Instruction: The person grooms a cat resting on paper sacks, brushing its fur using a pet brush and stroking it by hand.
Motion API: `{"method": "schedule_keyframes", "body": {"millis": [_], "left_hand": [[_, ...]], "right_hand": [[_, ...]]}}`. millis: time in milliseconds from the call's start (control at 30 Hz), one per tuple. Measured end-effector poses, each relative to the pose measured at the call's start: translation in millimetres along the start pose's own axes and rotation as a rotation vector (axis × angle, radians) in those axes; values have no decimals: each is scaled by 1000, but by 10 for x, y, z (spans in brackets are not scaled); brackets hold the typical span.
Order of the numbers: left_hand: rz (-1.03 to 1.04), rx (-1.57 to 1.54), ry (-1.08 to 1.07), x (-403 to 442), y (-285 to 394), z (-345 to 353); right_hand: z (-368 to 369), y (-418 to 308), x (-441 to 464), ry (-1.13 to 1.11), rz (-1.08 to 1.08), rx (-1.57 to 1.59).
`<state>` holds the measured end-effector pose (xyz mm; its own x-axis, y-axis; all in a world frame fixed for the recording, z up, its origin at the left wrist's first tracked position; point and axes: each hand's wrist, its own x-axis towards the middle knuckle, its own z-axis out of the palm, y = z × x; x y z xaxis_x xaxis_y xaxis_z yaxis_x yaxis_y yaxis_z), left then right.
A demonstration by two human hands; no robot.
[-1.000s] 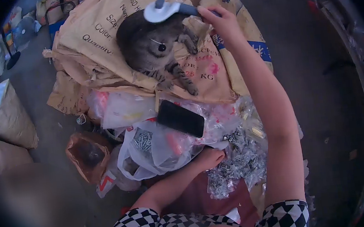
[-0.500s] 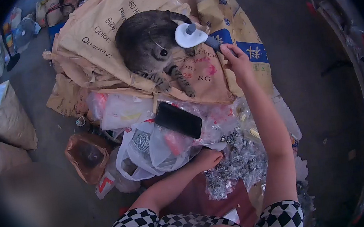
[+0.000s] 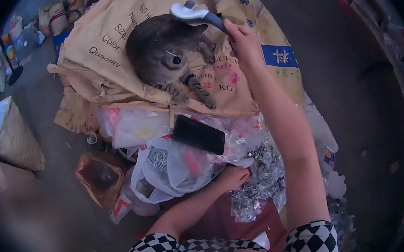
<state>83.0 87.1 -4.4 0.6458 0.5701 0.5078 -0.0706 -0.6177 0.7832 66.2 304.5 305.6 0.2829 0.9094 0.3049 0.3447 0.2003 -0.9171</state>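
A white brush with a dark grey handle (image 3: 192,12) is in my right hand (image 3: 244,40), its head at the upper edge of the grey striped cat (image 3: 154,51). The cat lies curled on printed brown sacks (image 3: 94,78), front paws stretched toward me. A black phone (image 3: 198,135) rests on clear plastic bags below the cat. My left hand (image 3: 234,177) is closed beside the small bags of screws (image 3: 262,183); what it holds, if anything, is hidden. Left of it lies a white plastic bag (image 3: 170,174) with screws inside.
An open brown paper bag (image 3: 102,178) stands at the left of the pile. Further left are upright sacks (image 3: 15,137) and a fan (image 3: 26,43). A long ledge with items (image 3: 400,56) runs along the right. A blurred round shape (image 3: 40,226) covers the lower left.
My right hand first came down and right with the brush, then went back up and left to the cat's upper side. My left hand has stayed nearly in place.
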Motion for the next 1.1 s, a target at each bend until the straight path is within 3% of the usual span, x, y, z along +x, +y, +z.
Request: {"method": "schedule_keyframes", "body": {"millis": [267,533,767,933,1100], "left_hand": [[29,10,35,20,7,-9],[18,19,48,7,-15,31],[60,57,49,13,-32,2],[24,37,38,8,-11,21],[26,31,32,22,9,-22]], "right_hand": [[-58,352,-134,69,-43,3],[-427,311,-642,-25,71,-118],[-685,184,-760,-13,27,-93],[-432,66,-492,93,-74,-109],[95,119,-293,33,-134,-35]]}}
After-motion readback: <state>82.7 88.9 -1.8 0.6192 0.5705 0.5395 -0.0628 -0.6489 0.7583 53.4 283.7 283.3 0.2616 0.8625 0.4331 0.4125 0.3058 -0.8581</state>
